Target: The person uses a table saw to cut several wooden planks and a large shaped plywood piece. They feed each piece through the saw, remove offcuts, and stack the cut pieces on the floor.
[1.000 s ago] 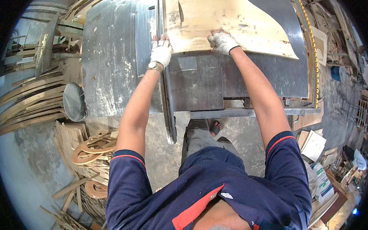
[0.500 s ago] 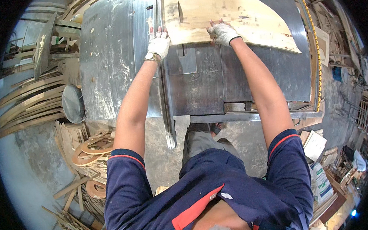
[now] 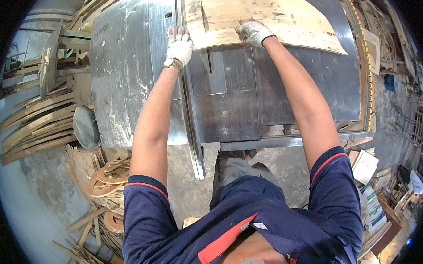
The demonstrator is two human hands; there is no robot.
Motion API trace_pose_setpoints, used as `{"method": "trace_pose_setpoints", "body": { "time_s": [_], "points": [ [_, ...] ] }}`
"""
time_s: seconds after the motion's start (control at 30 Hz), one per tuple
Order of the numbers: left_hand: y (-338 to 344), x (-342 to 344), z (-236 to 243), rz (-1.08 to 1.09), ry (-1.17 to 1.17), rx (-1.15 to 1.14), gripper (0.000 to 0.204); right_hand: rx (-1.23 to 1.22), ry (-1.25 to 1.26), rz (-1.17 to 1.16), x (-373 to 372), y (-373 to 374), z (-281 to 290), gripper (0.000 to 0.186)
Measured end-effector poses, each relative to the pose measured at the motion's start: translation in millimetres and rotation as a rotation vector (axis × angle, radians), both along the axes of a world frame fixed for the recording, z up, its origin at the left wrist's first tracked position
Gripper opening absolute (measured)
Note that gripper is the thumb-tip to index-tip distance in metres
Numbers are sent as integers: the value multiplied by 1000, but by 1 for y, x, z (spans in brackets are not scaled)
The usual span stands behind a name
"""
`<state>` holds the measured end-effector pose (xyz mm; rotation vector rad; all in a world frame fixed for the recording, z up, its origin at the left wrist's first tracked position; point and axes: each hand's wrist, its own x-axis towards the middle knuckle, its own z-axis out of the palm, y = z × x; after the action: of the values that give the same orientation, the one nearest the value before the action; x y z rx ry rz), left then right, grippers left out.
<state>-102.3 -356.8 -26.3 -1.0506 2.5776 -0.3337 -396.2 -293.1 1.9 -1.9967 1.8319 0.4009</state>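
Note:
A pale plywood sheet (image 3: 264, 11) with a curved right side lies flat on a grey metal saw table (image 3: 227, 104). Its left edge runs along a long metal guide rail (image 3: 189, 117). My left hand (image 3: 179, 49), in a white fingertip-less glove, rests with fingers stretched forward by the rail and the sheet's near left corner. My right hand (image 3: 254, 33), gloved alike, lies on the sheet near its front edge, fingers spread and pointing away. A narrow slot (image 3: 211, 63) shows in the table just in front of the sheet. No blade is visible.
Stacked wood strips (image 3: 39, 124) and a round grey disc (image 3: 85, 126) stand left of the table. Ring-shaped wood offcuts (image 3: 108, 181) lie at lower left. A yellow scalloped strip (image 3: 368, 82) runs along the table's right side. A white sack (image 3: 372, 210) and scrap wood sit at right.
The sheet has slid a little away from me along the rail, both hands moving with it. More of the slot shows now. The whole view has shifted slightly.

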Motion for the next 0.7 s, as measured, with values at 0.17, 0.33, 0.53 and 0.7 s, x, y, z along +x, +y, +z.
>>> {"method": "trace_pose_setpoints", "body": {
  "time_s": [0.17, 0.33, 0.53, 0.7],
  "points": [
    [-15, -3, -2, -41, 49, -42, 33, -43, -16, -11, -4, -13, 0, 83],
    [-31, -6, -7, -47, 84, -55, 27, -55, -23, -19, -10, -26, -2, 83],
    [-42, -13, -3, -26, 61, -48, 32, -52, -24, -5, -15, -43, -8, 85],
    [-58, -21, 0, -2, 27, -43, 32, -62, 6, -6, -17, -54, -7, 85]
  ]
}}
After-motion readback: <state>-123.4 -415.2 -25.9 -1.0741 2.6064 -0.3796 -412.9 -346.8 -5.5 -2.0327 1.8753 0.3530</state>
